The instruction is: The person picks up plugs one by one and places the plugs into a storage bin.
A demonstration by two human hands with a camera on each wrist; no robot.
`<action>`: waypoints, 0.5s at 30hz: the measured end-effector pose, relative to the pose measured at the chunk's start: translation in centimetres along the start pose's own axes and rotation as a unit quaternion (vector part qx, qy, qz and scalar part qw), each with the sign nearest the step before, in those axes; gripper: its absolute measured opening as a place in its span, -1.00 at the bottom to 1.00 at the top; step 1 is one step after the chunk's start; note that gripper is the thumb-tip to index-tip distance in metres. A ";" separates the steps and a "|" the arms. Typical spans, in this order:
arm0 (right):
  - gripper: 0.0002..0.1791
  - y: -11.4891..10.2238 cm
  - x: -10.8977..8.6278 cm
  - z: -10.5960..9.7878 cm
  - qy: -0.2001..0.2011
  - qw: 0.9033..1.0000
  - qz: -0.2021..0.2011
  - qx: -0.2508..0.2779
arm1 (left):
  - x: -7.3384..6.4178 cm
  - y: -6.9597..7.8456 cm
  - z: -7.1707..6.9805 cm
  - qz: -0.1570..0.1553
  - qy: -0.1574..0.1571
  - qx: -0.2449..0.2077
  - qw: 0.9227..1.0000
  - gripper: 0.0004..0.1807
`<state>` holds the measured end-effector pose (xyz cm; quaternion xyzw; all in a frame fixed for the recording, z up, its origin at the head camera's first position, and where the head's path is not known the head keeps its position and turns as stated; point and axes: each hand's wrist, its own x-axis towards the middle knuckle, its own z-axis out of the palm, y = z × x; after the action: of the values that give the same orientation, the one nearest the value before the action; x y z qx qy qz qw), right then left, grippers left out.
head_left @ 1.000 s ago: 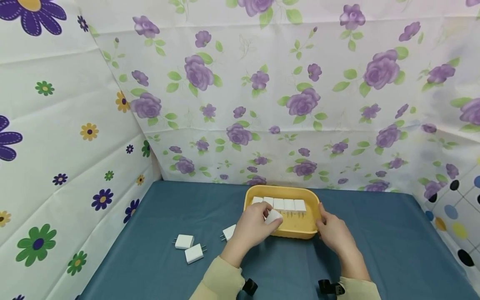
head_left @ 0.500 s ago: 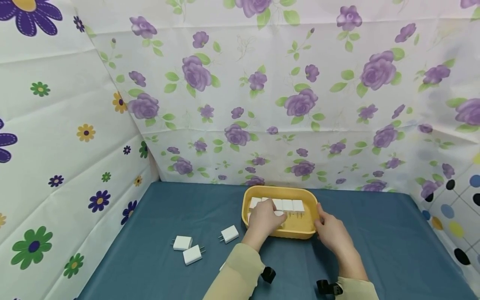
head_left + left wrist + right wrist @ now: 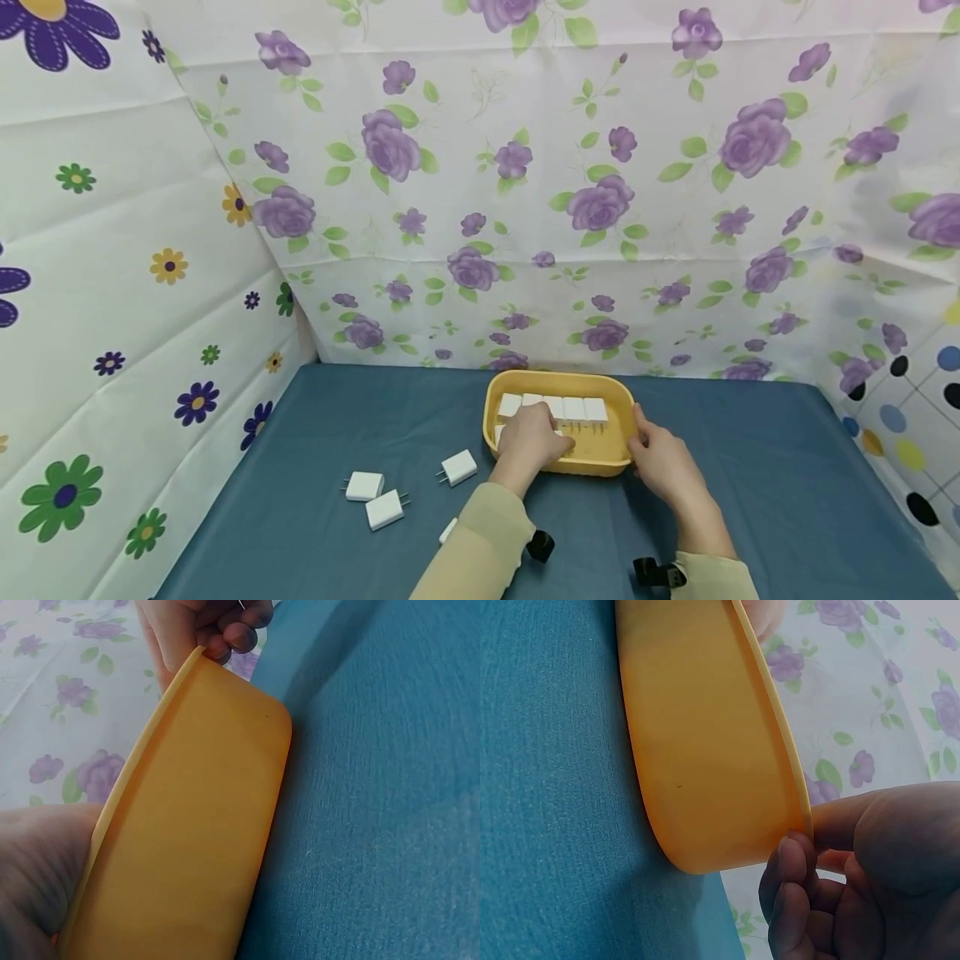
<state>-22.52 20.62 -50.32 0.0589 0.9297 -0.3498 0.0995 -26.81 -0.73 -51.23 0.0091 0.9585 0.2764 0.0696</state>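
Note:
A yellow plastic tray [image 3: 592, 467] sits near the back of the table, with a row of white plug chargers [image 3: 573, 409] along its far side, prongs facing me. My left hand [image 3: 527, 437] reaches over the near rim, fingers curled round a white charger low inside the tray; that charger is mostly hidden behind the hand. Another charger peeks out left of the hand. My right hand [image 3: 663, 457] pinches the tray's right rim between thumb and fingers, as the right wrist view of the hand [image 3: 870, 870] also shows. In the left wrist view the tray wall [image 3: 187, 795] conceals the left fingertips.
Left of the tray, two chargers lie close together, one upper charger [image 3: 364, 486] and one lower charger [image 3: 386, 510]. A single charger [image 3: 458, 467] lies nearer the tray. One more [image 3: 447, 531] is partly covered by my left sleeve. Flowered cloth walls [image 3: 465, 208] border the blue table.
My left hand has carried a white charger from above the tray's near rim down and right into the tray. The right hand keeps its hold on the rim.

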 end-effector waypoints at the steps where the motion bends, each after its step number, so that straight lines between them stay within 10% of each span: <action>1: -0.27 0.0 0.0 0.0 -0.001 1.000 0.001 0.000 | 0.0 0.0 0.0 -0.004 -0.001 -0.002 1.000 -0.64; 15: -0.27 0.0 0.1 0.0 -0.004 1.000 0.009 0.003 | 0.0 -0.1 0.4 -0.028 0.015 0.009 0.999 -0.63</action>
<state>-22.62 20.64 -50.35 0.0660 0.9276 -0.3521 0.1063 -26.76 -0.58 -51.64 -0.0214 0.9616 0.2661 0.0633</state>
